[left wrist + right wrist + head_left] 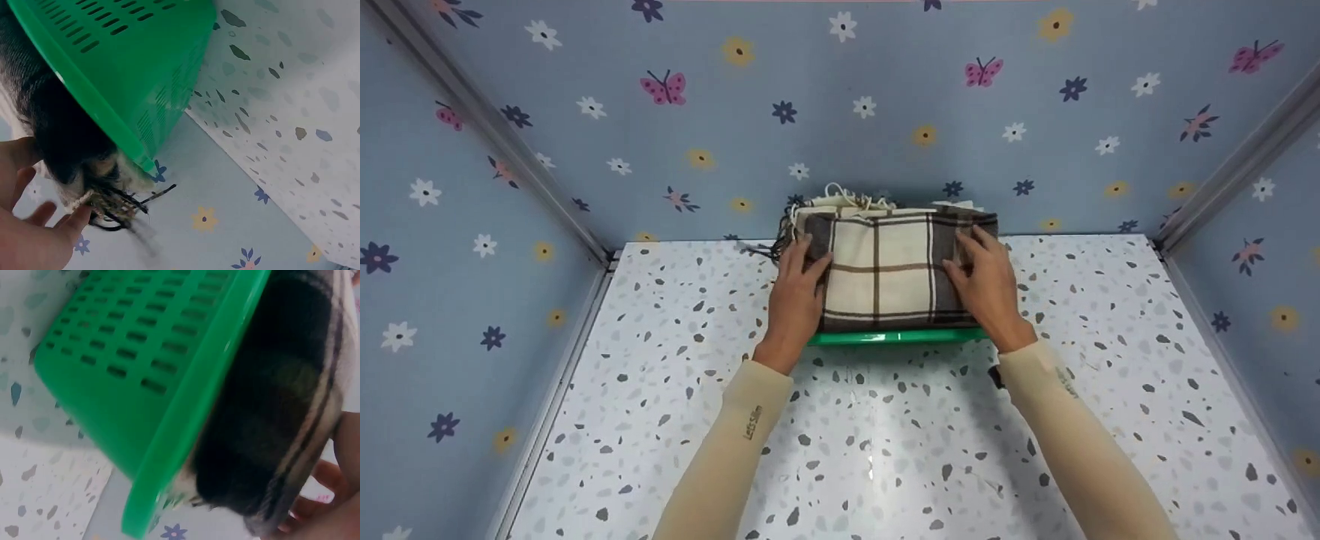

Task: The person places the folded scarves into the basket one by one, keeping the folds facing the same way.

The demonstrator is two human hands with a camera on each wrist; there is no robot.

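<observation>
A folded plaid scarf (877,270) in cream, brown and black lies on top of a green slotted plastic basket (896,337). Its fringe (112,205) sticks out at the back left corner. My left hand (796,292) rests on the scarf's left side, fingers spread, with the fingertips near the fringe in the left wrist view. On the scarf's right side lies my right hand (991,283), its fingers spread over the dark band. In the right wrist view the scarf rises above the basket's rim (208,377). What lies beneath the scarf is hidden.
The basket stands on a white speckled tabletop (870,450) against a blue back wall (840,135) with flowers and butterflies. Matching side panels (442,300) with metal edge strips enclose the table left and right.
</observation>
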